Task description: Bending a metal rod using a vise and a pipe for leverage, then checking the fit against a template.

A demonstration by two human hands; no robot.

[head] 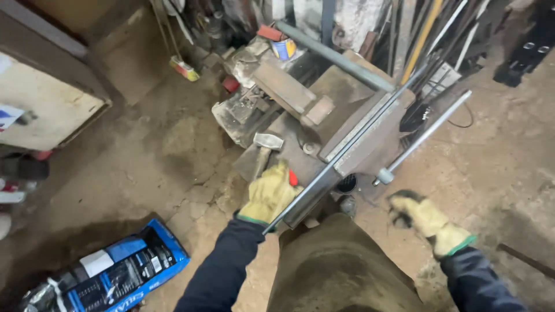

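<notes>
Head view: the left hand, in a yellow work glove, is gripping the near end of a long flat steel bar, fingers closed around it. The bar is lying diagonally across a heavy steel vise, apparently between its jaws. The right hand, also gloved, is hanging free beside the vise handle, fingers loosely curled and holding nothing. A hammer is resting untouched just beyond the left hand. Judged from this, the bar is positioned; clamping appears not yet done.

A blue bag lies on the floor, a tin among scrap beyond.
</notes>
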